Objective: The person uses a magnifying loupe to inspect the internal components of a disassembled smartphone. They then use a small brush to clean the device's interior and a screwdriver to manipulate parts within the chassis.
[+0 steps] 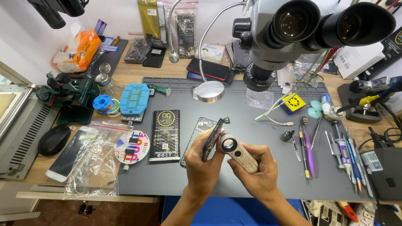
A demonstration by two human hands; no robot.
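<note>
- Left hand (204,161) closed around a dark phone frame (211,139), held on edge.
- Right hand (258,169) grips a beige magnifier (237,152), lens touching the frame.
- Grey mat (251,138) lies beneath both hands.

I see a matt dark grey rubbery mat (251,138) over a pale wooden tabletop (134,73). My left hand (203,161) holds a phone frame (211,139), dark and glossy at its edge. My right hand (259,169) grips a loupe (236,151) in smooth cream plastic with a clear glass lens. The microscope (293,29) has a satin grey metal body and shiny black eyepieces. Beside the mat lies a crinkled, clear plastic bag (92,163), and a glossy black battery (164,134).
</note>
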